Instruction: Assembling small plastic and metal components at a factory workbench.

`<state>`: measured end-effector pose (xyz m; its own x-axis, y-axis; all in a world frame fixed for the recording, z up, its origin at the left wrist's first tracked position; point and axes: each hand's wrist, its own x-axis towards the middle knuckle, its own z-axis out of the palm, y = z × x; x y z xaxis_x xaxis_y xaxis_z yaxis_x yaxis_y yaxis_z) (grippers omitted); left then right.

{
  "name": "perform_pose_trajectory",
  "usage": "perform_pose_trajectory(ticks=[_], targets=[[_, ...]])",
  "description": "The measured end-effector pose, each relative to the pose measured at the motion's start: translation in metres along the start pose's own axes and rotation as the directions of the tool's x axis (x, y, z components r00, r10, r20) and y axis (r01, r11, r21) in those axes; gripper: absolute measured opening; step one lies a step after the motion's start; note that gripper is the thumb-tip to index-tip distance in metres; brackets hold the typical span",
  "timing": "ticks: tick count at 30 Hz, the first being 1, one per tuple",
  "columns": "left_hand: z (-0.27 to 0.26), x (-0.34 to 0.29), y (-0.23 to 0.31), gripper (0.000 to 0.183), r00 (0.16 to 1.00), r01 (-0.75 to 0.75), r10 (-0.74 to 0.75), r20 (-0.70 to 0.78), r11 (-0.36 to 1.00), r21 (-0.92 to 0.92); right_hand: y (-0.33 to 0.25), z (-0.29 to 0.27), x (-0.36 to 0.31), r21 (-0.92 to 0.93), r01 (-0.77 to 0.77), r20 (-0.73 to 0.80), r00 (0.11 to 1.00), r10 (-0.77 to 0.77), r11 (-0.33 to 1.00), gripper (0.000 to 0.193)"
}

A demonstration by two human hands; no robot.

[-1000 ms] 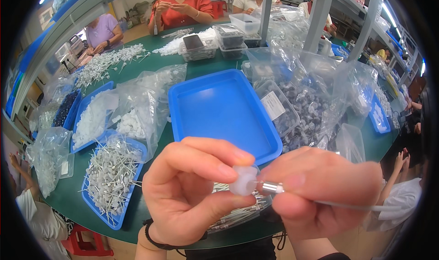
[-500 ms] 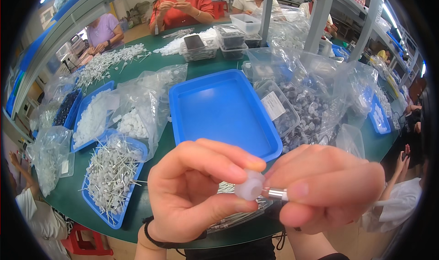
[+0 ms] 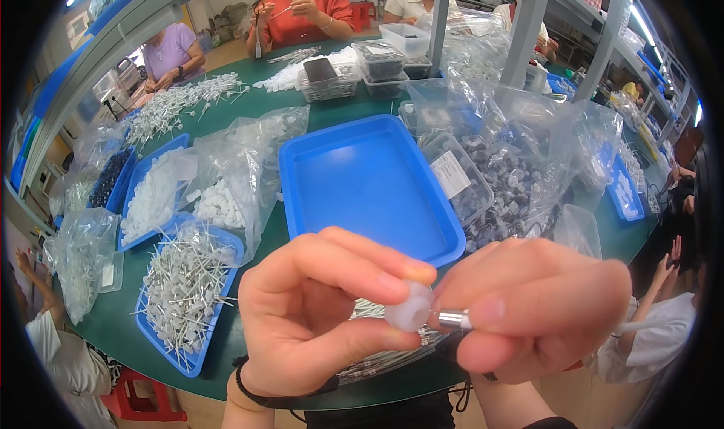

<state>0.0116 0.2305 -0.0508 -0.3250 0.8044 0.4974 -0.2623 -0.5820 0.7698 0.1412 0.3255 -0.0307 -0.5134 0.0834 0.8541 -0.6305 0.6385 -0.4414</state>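
Between thumb and index finger, my left hand point(image 3: 309, 312) pinches a round, milky-white plastic cap point(image 3: 409, 308). My right hand point(image 3: 543, 308) grips a thin rod with a shiny metal sleeve point(image 3: 453, 319), its end pointing at the cap's right side. A narrow tip bridges the sleeve and the cap; whether it sits inside the cap I cannot tell. Both hands are above the near edge of the table, in front of a blue tray point(image 3: 362, 180). Below them lies a bundle of thin metal rods point(image 3: 377, 360), partly hidden by my hands.
To the left, a blue tray holds white-headed stems point(image 3: 185, 293), beside a clear bag of white caps point(image 3: 219, 203). Clear bags of grey parts point(image 3: 513, 180) and a labelled plastic box point(image 3: 452, 176) stand right. Grey shelf posts point(image 3: 528, 33) rise behind. Across the table, people work.
Both my hands have shifted very slightly left, still holding the cap and the rod close together. Across the table, the person in red has moved their hands apart.
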Motion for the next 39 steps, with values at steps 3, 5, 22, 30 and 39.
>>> perform_pose_trajectory(ticks=[3, 5, 22, 30, 39], targets=[[0.001, 0.000, 0.000, 0.032, 1.000, -0.006, 0.006, -0.016, 1.000, 0.020, -0.002, 0.002, -0.001, -0.026, -0.002, -0.024, 1.000, 0.001, 1.000, 0.029], [0.000, 0.000, 0.000, 0.032, 0.999, -0.026, 0.028, -0.029, 0.998, 0.061, -0.002, 0.004, -0.001, -0.040, -0.003, -0.040, 0.999, 0.002, 0.999, 0.029], [-0.007, 0.002, 0.001, 0.024, 0.979, -0.201, 0.201, 0.034, 0.924, 0.324, 0.001, 0.007, 0.002, -0.038, 0.016, -0.076, 0.997, -0.019, 0.999, 0.022], [-0.008, 0.001, 0.003, 0.023, 0.972, -0.235, 0.226, 0.069, 0.896, 0.378, -0.001, 0.005, 0.002, -0.009, 0.010, -0.058, 0.998, -0.010, 1.000, 0.021], [-0.006, -0.001, 0.004, 0.023, 0.976, -0.214, 0.208, 0.057, 0.904, 0.369, 0.001, 0.009, 0.003, -0.110, 0.027, -0.078, 0.996, -0.036, 0.994, 0.024]])
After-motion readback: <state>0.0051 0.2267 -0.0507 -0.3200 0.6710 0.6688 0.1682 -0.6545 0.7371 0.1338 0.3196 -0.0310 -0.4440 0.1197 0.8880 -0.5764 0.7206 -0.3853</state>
